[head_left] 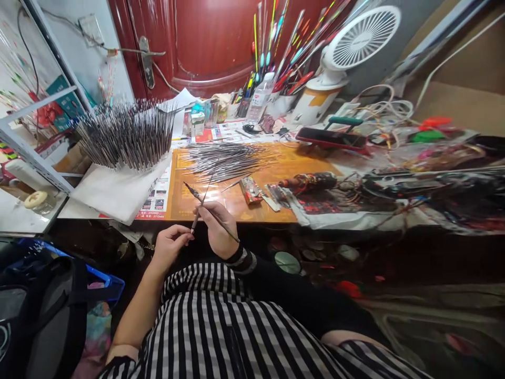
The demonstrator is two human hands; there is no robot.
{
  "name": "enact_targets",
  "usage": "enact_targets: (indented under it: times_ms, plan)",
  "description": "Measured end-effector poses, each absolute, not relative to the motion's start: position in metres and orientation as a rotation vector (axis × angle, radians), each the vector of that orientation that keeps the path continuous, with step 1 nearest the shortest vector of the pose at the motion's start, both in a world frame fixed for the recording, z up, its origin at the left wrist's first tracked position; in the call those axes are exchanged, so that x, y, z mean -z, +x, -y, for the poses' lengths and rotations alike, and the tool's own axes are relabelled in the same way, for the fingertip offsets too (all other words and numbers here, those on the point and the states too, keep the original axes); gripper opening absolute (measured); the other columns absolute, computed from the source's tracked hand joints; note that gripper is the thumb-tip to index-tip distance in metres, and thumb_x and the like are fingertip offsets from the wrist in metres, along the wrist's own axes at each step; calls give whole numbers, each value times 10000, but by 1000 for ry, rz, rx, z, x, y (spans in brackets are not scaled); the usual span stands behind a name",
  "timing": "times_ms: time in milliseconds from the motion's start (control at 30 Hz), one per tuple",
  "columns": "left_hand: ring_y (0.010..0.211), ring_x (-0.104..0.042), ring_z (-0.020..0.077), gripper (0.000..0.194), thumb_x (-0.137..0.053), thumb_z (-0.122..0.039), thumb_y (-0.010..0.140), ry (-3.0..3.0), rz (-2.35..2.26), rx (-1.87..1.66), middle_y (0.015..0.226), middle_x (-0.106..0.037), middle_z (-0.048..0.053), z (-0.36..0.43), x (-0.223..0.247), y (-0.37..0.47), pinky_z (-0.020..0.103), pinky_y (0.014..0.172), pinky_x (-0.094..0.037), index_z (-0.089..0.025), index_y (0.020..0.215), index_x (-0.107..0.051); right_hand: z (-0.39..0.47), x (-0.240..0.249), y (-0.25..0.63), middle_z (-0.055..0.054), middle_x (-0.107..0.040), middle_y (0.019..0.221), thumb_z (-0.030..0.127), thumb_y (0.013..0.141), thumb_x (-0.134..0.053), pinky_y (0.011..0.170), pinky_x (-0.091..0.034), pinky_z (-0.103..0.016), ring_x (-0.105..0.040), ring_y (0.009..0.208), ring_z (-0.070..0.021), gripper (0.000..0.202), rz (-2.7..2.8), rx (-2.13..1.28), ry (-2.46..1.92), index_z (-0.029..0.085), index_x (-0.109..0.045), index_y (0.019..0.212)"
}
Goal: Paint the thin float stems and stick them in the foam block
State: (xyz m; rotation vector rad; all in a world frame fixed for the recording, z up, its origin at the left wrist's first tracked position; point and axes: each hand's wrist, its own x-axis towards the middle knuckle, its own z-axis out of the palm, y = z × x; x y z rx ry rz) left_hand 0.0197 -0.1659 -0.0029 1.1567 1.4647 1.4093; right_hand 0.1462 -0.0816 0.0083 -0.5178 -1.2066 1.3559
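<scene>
My left hand [170, 246] pinches the lower end of a slender fishing float [196, 219] just in front of the table edge. The float leans upward, its thin dark tip pointing at the table. My right hand [219, 231] is closed around a paintbrush [193, 191], whose dark bristles point up and left and whose handle runs back across the palm. Brush and float cross close to the right fingertips; whether the bristles touch the float I cannot tell. Beyond the hands, a pile of similar thin dark sticks [224, 160] lies on an orange-brown board [179, 202].
A dense rack of upright dark sticks [126, 137] stands at left on white sheeting [114, 192]. A small red box [251, 190] lies right of the pile. Behind are a plastic bottle [260, 97] and a white fan [363, 39]. Tools and cables clutter the right side.
</scene>
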Motion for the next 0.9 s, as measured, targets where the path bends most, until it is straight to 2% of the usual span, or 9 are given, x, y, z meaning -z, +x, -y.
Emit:
enact_targets:
  times_ms: [200, 400, 600, 733, 900]
  plan:
    - [652, -599, 117, 202, -682, -387, 856, 1512, -1650, -1426, 767, -703, 13, 144, -14, 12, 248, 638, -481, -187, 850, -711, 61, -12, 162, -30, -740, 954, 405, 915, -670, 856, -595, -332, -711, 893, -167, 204, 1232, -1225, -554, 233, -712, 1016]
    - [771, -638, 144, 158, -591, -310, 922, 1845, -2030, -1666, 853, -692, 30, 99, -36, -43, 276, 758, -503, -205, 858, -692, 35, 6, 186, -52, -748, 947, 407, 923, -649, 762, -617, -333, -717, 790, -168, 242, 1267, -1112, -630, 216, -705, 1059]
    - [856, -693, 173, 178, -557, -268, 931, 1460, -2686, -1286, 891, -746, 47, 39, -47, -96, 262, 812, -494, -198, 968, -716, 17, 31, 200, -47, -741, 916, 387, 941, -618, 723, -604, -317, -691, 728, -150, 213, 1374, -1003, -663, 213, -692, 1039]
    - [868, -685, 225, 193, -573, -286, 916, 1298, -2869, -1185, 918, -754, 95, 13, -48, -107, 302, 789, -477, -187, 938, -736, 11, 42, 204, -48, -733, 901, 396, 950, -600, 695, -598, -309, -688, 717, -152, 224, 1415, -998, -692, 208, -687, 1036]
    - [908, -674, 240, 215, -559, -300, 917, 1183, -3002, -1066, 984, -755, 114, 1, -42, -111, 308, 782, -462, -199, 966, -743, 11, 47, 208, -47, -715, 939, 384, 963, -587, 717, -606, -309, -690, 726, -143, 208, 1478, -1027, -676, 216, -677, 1044]
